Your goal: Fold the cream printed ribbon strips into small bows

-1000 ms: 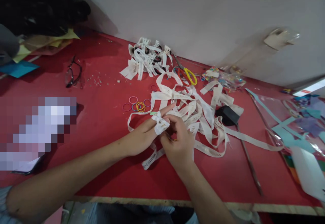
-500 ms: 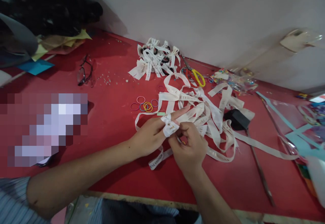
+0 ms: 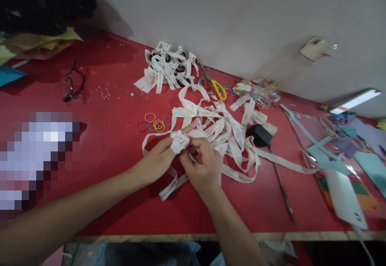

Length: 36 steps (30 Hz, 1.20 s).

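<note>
A small bow of printed white ribbon (image 3: 180, 142) sits at the fingers of my left hand (image 3: 159, 155), which grips it with the index finger stretched out past it. My right hand (image 3: 203, 163) is closed in a pinch at the bow's right side. Its curled fingers hide what lies between their tips. Long loose white ribbon (image 3: 233, 139) with printed letters tangles beyond and to the right of both hands. A ribbon end (image 3: 169, 189) lies below the left wrist. Coloured elastic bands (image 3: 159, 125) rest just behind the left hand.
Ribbon bows with black bands (image 3: 169, 69) are heaped near the wall, beside yellow-and-red-handled scissors (image 3: 218, 89). Eyeglasses (image 3: 72, 85) lie at left. A black block (image 3: 259, 134) and a thin rod (image 3: 282, 185) stand right of the ribbon. A white device (image 3: 345, 197) lies at the right edge.
The view has swung to the right, so everything sits further left in the picture. Both hands stay together at the bow, which has turned slightly.
</note>
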### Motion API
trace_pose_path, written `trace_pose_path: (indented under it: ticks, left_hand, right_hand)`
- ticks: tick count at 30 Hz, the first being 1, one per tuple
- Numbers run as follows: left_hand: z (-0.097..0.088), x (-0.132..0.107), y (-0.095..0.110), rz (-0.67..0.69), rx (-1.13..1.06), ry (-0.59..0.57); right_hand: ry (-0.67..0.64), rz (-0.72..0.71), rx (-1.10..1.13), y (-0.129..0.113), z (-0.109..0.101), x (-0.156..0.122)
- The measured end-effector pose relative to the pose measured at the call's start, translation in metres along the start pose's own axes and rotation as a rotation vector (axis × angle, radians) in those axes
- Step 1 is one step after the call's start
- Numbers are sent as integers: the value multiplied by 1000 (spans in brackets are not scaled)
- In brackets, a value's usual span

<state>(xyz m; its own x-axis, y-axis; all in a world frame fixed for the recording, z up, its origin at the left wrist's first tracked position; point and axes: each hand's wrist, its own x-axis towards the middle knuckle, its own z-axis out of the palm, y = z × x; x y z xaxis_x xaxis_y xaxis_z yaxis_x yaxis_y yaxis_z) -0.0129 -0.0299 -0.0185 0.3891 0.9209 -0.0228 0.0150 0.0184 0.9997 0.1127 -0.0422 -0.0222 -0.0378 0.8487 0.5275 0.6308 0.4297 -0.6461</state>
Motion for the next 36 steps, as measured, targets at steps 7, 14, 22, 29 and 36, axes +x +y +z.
trace_pose_path:
  ticks: [7, 14, 22, 29, 36]
  left_hand:
    - [0, -2, 1, -16, 158, 38]
    - [-2, -2, -8, 47, 247, 37]
    - [-4, -2, -5, 17, 220, -44]
    - [-4, -6, -13, 11, 343, 38]
    - [1, -8, -6, 87, 334, 143]
  right_hand:
    - [-51, 240, 243, -2, -2, 6]
    - [-8, 202, 161, -4, 0, 2]
    - [17, 142, 99, -3, 0, 1]
    - [55, 264, 147, -2, -2, 6]
    - [81, 451, 438, 8, -9, 14]
